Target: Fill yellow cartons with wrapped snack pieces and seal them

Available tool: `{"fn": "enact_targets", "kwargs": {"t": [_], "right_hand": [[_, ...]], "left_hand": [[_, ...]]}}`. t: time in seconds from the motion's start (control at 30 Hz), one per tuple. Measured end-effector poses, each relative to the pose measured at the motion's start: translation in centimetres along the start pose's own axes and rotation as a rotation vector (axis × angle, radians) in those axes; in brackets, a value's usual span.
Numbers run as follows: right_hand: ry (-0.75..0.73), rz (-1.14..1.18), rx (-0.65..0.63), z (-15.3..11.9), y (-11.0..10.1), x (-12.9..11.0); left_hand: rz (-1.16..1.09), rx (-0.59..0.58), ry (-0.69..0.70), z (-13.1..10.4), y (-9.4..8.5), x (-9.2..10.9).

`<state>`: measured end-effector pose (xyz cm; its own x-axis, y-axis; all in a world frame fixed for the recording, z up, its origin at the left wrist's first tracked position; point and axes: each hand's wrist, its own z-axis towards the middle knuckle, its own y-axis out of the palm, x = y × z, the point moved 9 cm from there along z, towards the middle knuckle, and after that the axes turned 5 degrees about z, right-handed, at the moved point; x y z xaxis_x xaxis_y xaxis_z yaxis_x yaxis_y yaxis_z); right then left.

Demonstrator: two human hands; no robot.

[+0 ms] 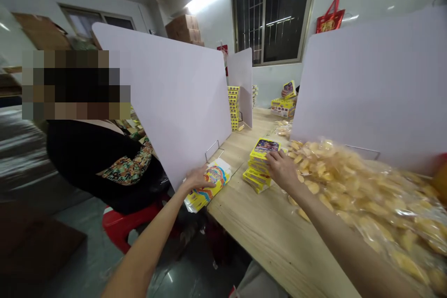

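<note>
My left hand (198,179) lies over a stack of flat yellow and white cartons (217,174) at the table's left corner, its fingers spread on the top one. Further right, my right hand (279,164) touches the upper right side of a pile of yellow boxes (259,167). The top box of that pile has a dark picture on it, and the lower boxes sit slightly askew. What the right fingertips grip, if anything, is unclear.
Clear bags of yellowish pieces (349,181) cover the table's right side. White dividers (174,98) stand at left and right. A seated person (91,163) is at left. More yellow boxes (233,107) are stacked behind; another person's hand holds a box (289,89).
</note>
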<state>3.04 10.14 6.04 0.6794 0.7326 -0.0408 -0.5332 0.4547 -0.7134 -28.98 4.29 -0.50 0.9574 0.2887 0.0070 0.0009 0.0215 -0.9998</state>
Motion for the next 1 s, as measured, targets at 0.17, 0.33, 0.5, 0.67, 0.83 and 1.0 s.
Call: {"fn": "enact_targets", "kwargs": {"t": [0.17,0.33,0.5,0.67,0.83,1.0], "right_hand": [[0.051,0.230,0.129,-3.0,-2.3,-1.2],[0.420,0.980,0.003,-7.9,0.5,-3.9],[0.709,1.734,-0.175,-12.8,3.7,-9.9],[0.872,1.675,0.104,-19.9,1.9,-6.5],[0.959,1.536,0.256,-29.7,-2.8,-2.0],[1.015,1.351,0.211,-36.5,-6.8,-2.5]], "left_hand": [[0.011,0.033,-0.023,-0.6,-1.7,0.2],[-0.100,0.254,0.052,-5.5,-4.9,3.1],[-0.373,0.400,0.307,-13.0,-4.1,10.6],[-0.792,0.244,0.393,-17.1,1.0,17.6],[-1.277,-0.275,0.528,-20.5,7.2,25.6],[-1.408,-0.646,0.655,-24.9,11.3,29.8]]}}
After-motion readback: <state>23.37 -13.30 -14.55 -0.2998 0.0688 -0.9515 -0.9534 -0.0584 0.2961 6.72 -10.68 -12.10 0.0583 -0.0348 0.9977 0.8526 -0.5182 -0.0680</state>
